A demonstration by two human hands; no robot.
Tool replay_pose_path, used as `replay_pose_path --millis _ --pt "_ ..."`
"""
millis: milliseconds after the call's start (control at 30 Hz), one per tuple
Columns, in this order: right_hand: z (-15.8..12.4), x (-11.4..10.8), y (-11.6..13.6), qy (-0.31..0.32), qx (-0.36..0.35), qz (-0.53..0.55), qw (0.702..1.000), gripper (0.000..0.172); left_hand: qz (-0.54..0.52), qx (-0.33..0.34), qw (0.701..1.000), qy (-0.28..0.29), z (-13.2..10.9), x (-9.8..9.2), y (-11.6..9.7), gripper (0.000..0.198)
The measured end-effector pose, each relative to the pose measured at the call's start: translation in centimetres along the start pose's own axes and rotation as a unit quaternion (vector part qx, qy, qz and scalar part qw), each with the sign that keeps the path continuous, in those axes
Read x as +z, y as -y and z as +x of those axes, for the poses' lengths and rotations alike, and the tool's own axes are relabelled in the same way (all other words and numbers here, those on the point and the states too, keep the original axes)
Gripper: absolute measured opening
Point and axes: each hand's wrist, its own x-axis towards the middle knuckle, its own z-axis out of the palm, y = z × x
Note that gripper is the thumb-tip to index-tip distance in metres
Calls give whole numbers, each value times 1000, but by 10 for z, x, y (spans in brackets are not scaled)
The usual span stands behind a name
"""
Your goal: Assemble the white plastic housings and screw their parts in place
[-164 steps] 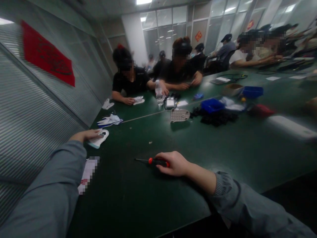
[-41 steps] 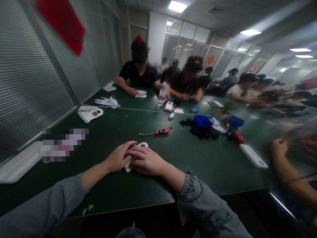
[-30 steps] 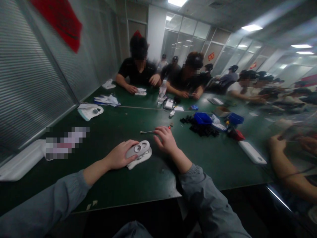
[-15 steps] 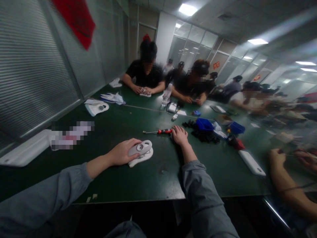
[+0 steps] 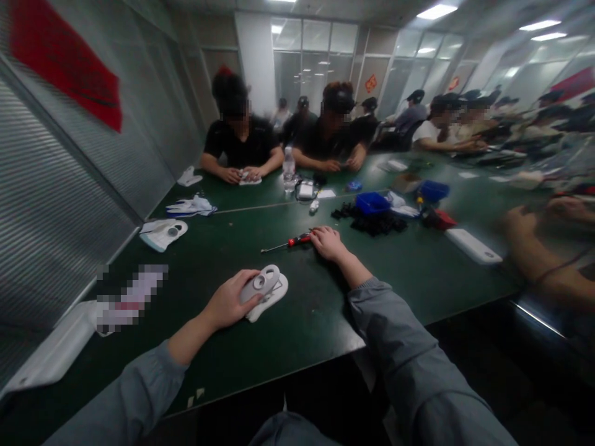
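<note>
Head view: Left hand (image 5: 232,301) closed around the near end of a gray cover (image 5: 253,288), thumb along the near side, fingers over the far side. The cover lies over a white piece (image 5: 272,302), whose rim shows past it on the right; both sit on the green table (image 5: 316,337) in front of the person. Whether the two are joined or merely stacked: cannot tell.

Right hand (image 5: 328,243) is on the rear of the handle of a red-and-black screwdriver (image 5: 292,241). Fingers hide the handle's end, so cannot tell whether they are wrapped tight or just resting. Shaft points left, tip close to the table, farther from the person than the cover.

Handling, judged: a full grip well back on the handle, clear of the shaft, should give the better control. Left hand best pressing the cover lightly and evenly so that it does not slide on the white piece; fingertips are best clear of the round hole.

Pose: left forearm comes in from the lower left, wrist low, palm down over the cover. Right forearm reaches farther forward from the lower right, wrist near the tabletop, knuckles up, fingers pointing left.
</note>
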Motion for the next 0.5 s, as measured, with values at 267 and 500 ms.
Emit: replay_pose_path --millis 267,500 --pt "-1 -4 0 -114 20 64 991 52 15 -10 1000 5 0 -2 -3 49" --pt "3 -5 -13 -161 85 28 983 52 14 0 1000 -2 0 1 1 49"
